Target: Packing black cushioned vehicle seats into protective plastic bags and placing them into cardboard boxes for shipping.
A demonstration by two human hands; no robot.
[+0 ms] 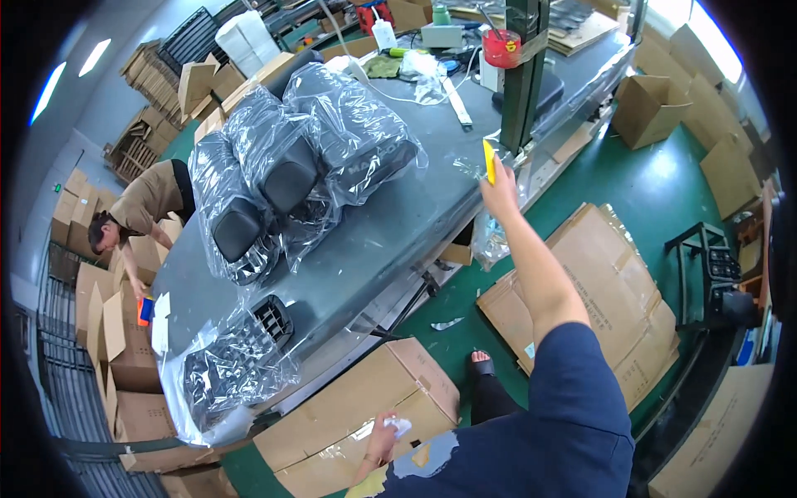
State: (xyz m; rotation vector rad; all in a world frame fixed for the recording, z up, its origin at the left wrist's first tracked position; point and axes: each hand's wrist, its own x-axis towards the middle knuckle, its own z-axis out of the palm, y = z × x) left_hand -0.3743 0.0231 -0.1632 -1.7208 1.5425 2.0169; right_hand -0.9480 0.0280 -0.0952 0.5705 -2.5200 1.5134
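Clear bags (249, 199) (black parts inside); right hand (499, 189) holds yellow cutter (489, 159).

Three black cushioned parts (290, 178) wrapped in clear plastic lie side by side on the grey worktable (398, 232), near a bagged black vent grille (241, 349). A red tape roll (501, 47) sits at the far end (beside a dark post), and flattened cardboard (581, 290) covers the green floor (664, 191).

Right arm: fully extended forward and upward, elbow nearly straight, upper arm covered by a dark blue short sleeve, forearm bare. Right hand (499, 189): raised at arm's end, back of hand toward the camera, fingers closed in a pinch. Left arm: held low and close to the body, forearm bare. Left hand (384, 433): fingers curled shut, wrist bent slightly inward.
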